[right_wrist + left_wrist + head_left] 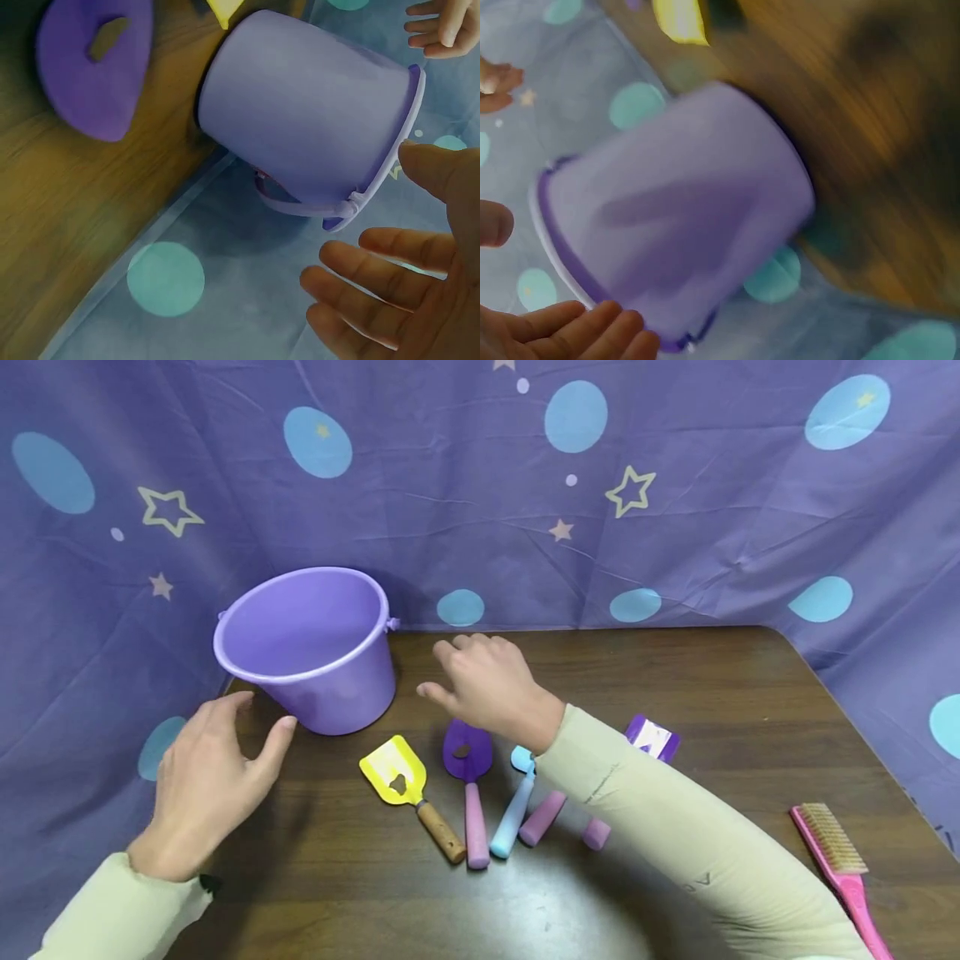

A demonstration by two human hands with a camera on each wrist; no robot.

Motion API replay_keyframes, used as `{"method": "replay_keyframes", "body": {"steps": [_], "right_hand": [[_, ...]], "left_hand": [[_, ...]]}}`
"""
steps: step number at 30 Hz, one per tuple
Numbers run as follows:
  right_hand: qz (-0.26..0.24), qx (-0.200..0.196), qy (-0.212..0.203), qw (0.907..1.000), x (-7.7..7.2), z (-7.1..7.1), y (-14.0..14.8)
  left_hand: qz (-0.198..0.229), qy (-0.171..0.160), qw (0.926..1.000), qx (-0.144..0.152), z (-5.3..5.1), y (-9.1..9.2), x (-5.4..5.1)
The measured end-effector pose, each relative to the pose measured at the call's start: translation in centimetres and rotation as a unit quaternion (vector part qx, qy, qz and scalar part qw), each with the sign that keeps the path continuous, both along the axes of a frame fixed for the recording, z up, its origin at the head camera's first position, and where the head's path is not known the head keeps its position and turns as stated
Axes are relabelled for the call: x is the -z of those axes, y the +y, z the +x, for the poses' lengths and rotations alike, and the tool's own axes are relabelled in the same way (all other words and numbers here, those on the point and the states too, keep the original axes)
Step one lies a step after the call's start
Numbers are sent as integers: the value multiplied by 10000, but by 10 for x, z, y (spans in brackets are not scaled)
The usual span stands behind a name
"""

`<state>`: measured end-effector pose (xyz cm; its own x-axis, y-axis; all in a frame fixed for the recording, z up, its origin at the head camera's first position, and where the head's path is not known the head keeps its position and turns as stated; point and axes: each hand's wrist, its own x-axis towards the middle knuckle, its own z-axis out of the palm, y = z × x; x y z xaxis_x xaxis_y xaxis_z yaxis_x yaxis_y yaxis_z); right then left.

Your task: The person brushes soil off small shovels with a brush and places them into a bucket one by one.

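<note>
Head view: A lilac toy bucket (311,652) is standing upright at the rear left of the wooden table (697,677), probably leaving the front area to the tools. A yellow shovel (416,797), a purple-bladed shovel (472,791) and a light-blue tool (514,807) are lying in a row, handles pointing toward the person, presumably for easy reach. A pink brush (840,864) is lying well apart at the right. The left hand (206,772) is hovering beside the bucket, thumb and fingers standing apart and gripping nothing. The right hand (487,681) is hovering over the purple-bladed shovel, also holding nothing.

Left wrist view: The bucket is showing a smooth, tapering wall, carrying a shadow. The left fingers are extending near the rim; contact cannot be confirmed.

Right wrist view: The right fingers are spreading apart, apparently suiting a broad object. The bucket's handle (300,208) is hanging against its side, below a paler, flared rim.
</note>
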<state>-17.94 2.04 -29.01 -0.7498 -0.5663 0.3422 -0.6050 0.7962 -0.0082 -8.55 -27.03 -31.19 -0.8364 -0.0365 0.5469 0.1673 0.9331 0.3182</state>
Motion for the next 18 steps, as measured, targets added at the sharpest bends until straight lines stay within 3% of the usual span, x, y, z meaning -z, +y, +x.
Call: {"method": "replay_keyframes", "body": {"steps": [5,11,14,18], "right_hand": [[-62,66,-238,9997,-4,-11,-19],[-941,47,-1083,9896,-7,-24,-37],[-1487,68,-1547,9767,-7,-30,-45],[-2236,177,-2399,9445,-4,-37,-58]], "left_hand": [[59,110,9994,-310,-11,-14,-4],[634,-100,9948,-793,-24,-24,-8],[1072,-277,9875,-1125,-33,-31,-11],[1579,-748,9728,-1519,-41,-46,-16]]}}
